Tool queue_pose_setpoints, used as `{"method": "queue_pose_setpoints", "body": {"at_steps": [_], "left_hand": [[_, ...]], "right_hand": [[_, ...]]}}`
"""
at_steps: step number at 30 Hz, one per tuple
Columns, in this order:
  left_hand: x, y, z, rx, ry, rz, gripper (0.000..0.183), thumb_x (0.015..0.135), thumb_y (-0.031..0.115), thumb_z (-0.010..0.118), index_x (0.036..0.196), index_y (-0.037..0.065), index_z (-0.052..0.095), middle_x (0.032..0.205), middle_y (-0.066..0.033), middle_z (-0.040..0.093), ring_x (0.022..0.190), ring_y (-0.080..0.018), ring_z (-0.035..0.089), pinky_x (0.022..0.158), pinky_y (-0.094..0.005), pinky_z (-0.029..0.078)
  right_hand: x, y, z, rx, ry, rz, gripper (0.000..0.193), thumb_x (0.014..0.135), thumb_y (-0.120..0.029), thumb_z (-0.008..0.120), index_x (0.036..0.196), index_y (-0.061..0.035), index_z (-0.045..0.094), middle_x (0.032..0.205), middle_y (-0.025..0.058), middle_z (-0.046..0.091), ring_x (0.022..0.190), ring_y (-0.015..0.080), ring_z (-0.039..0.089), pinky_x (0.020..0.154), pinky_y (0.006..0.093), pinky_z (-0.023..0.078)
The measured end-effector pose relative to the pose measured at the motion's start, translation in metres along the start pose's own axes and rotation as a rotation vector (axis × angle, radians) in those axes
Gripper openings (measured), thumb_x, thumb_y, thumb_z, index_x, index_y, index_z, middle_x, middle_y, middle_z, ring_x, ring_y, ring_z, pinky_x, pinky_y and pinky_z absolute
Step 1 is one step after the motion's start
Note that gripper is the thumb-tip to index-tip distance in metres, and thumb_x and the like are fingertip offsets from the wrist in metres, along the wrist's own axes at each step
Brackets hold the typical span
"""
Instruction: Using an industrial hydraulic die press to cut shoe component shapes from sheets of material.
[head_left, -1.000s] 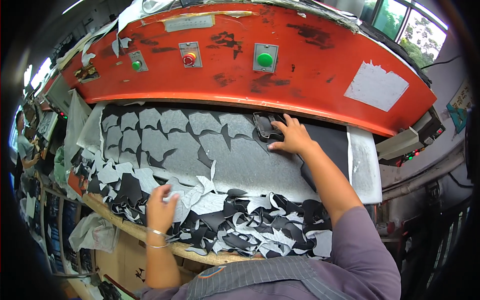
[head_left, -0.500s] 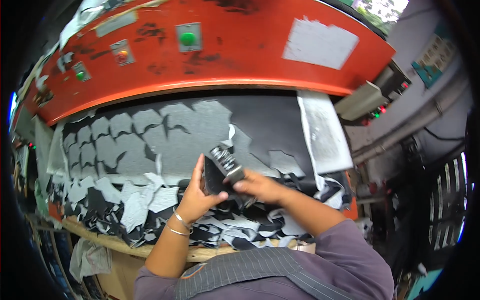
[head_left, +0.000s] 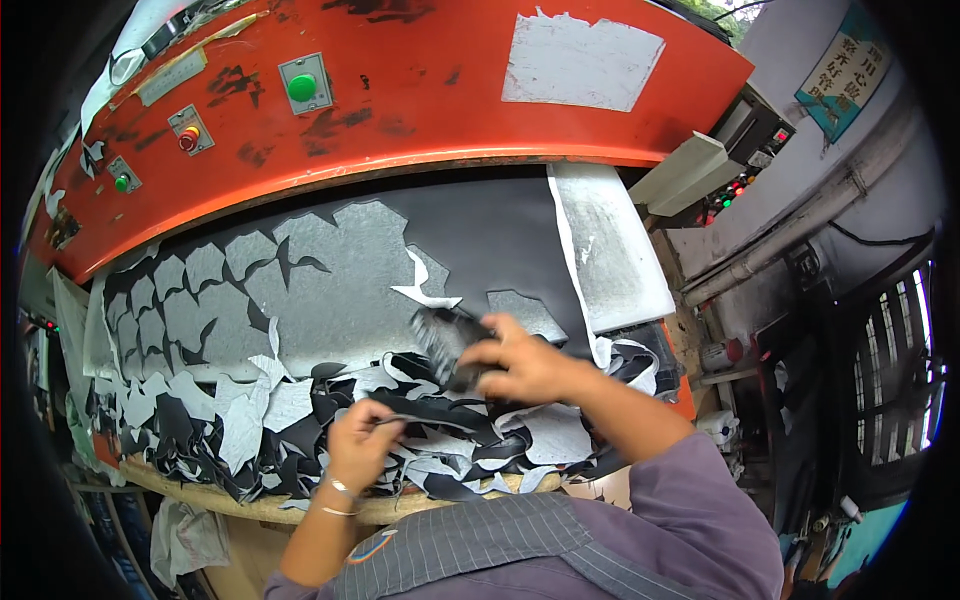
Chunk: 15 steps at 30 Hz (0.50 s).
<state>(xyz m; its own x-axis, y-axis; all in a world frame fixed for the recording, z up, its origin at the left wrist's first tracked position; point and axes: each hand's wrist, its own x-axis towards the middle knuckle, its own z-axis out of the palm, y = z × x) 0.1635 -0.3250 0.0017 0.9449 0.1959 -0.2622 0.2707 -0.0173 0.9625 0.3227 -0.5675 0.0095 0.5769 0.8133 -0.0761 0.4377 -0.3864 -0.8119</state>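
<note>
My right hand (head_left: 530, 368) grips a dark metal cutting die (head_left: 440, 343), smeared by motion, just over the near part of the sheet. My left hand (head_left: 358, 440), lower and to the left, pinches the end of a flat black cut piece (head_left: 440, 414) above the offcuts. Beyond both hands lies a black sheet (head_left: 490, 225) with rows of shaped cut-outs, and the grey bed (head_left: 340, 275) shows through them. A narrow white offcut (head_left: 418, 285) rests on the bed by the die.
A heap of black and white offcuts (head_left: 250, 425) covers the near side, behind a pale table edge (head_left: 230, 503). The orange press beam (head_left: 430, 110), with push buttons, spans the far side. At right are a whitish pad (head_left: 615, 250) and a control box (head_left: 740, 150).
My hands have separated. The left has drawn down and left with the black piece; the right keeps the die, tilted over the sheet. The whole view has shifted somewhat.
</note>
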Motion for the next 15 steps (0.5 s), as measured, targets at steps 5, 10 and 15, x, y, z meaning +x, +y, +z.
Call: {"method": "queue_pose_setpoints", "body": {"at_steps": [5, 10, 15], "left_hand": [[-0.014, 0.036, -0.064, 0.976, 0.13, 0.128, 0.046, 0.075, 0.01, 0.071, 0.116, 0.005, 0.053, 0.097, -0.0105, 0.057, 0.085, -0.0195, 0.055, 0.074, -0.0304, 0.046], [0.028, 0.055, -0.036, 0.78, 0.144, 0.401, 0.051, 0.076, 0.016, 0.07, 0.122, 0.003, 0.051, 0.117, -0.0164, 0.053, 0.111, -0.0325, 0.048, 0.096, -0.0388, 0.038], [0.104, 0.03, 0.036, 0.709, -0.173, 0.494, 0.044, 0.079, 0.016, 0.065, 0.118, 0.003, 0.051, 0.126, -0.0189, 0.053, 0.122, -0.0367, 0.044, 0.104, -0.0416, 0.034]], "right_hand": [[0.039, 0.066, -0.057, -0.411, 0.281, 0.027, 0.045, 0.073, -0.04, 0.076, 0.11, -0.0167, 0.067, 0.133, 0.03, 0.037, 0.124, 0.0429, 0.036, 0.104, 0.0443, 0.033], [0.064, 0.067, -0.065, -0.539, 0.248, 0.053, 0.042, 0.074, -0.036, 0.075, 0.11, -0.0154, 0.068, 0.136, 0.021, 0.043, 0.123, 0.0359, 0.04, 0.103, 0.0405, 0.037], [0.043, 0.09, -0.058, -0.416, 0.399, 0.029, 0.067, 0.074, -0.035, 0.074, 0.133, -0.0133, 0.05, 0.131, 0.018, 0.05, 0.12, 0.0316, 0.045, 0.102, 0.0413, 0.034]]}}
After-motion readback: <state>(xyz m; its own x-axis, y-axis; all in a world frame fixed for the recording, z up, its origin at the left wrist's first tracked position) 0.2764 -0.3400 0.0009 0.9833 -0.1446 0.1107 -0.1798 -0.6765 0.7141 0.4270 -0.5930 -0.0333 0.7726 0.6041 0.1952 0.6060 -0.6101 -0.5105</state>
